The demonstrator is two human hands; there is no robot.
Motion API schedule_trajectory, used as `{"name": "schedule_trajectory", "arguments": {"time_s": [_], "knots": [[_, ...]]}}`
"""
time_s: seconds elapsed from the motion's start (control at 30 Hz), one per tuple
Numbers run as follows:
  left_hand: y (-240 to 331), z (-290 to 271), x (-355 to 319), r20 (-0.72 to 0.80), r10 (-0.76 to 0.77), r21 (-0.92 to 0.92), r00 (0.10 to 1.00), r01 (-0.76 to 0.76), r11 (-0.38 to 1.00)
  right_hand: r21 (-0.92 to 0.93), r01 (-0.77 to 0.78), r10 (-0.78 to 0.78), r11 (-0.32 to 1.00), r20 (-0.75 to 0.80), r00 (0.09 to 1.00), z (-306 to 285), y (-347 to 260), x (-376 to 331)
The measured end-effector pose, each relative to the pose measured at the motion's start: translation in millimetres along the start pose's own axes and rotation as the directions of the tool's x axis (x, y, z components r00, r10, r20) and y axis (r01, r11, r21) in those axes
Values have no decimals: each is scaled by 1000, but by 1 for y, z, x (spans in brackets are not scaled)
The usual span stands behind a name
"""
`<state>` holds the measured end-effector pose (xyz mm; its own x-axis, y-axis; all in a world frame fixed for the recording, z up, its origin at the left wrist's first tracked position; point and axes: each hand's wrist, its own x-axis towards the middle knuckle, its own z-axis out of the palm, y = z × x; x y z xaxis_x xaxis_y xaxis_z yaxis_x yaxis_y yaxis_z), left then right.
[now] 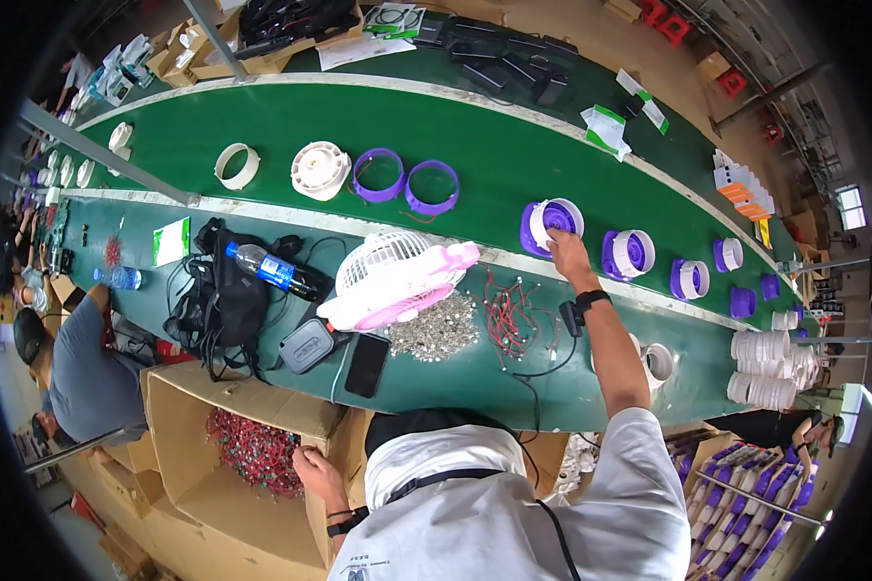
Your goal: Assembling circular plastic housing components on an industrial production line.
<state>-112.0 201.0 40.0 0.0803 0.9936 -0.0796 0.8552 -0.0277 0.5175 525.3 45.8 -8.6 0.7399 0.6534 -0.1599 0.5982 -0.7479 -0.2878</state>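
Note:
Out over the green conveyor, my right hand (569, 254) closes its fingers on the near rim of a white plastic ring (574, 215). That ring sits on a purple plastic base (530, 232). My left hand (317, 474) is low at the right side of an open cardboard box (179, 387), its fingers curled beside a heap of red wires with small parts (252, 450). Whatever those fingers hold is too small to make out. Black bands circle both wrists, and a cable runs from the right one.
On the bench are a pink and white fan (397, 281), a pile of small metal parts (434, 327), red wires (510, 315), a phone (366, 365), a bottle (279, 271) and a black bag (228, 300). More rings and bases line the conveyor (494, 126). A person (97, 373) sits at left.

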Motion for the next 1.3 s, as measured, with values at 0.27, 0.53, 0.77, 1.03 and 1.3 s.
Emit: {"name": "schedule_trajectory", "arguments": {"time_s": [0.27,0.53,0.77,1.03,1.3], "knots": [[-2,0,-1,21,24,16,999,-24,1000,-62,25,-32,998,-110,993,16,30,-4],[-15,7,1,28,1,25,1000,-2,1000,88,-87,119,992,-484,867,6,-53,-78],[-12,9,4,19,54,15,998,-54,998,198,-431,465,880,-179,867,71,16,-170],[7,10,0,24,104,-4,994,-104,995,144,-417,429,897,-60,902,92,48,-219],[1,8,0,-2,42,-13,999,-42,999,492,-208,295,845,-105,950,54,-18,-129]]}}
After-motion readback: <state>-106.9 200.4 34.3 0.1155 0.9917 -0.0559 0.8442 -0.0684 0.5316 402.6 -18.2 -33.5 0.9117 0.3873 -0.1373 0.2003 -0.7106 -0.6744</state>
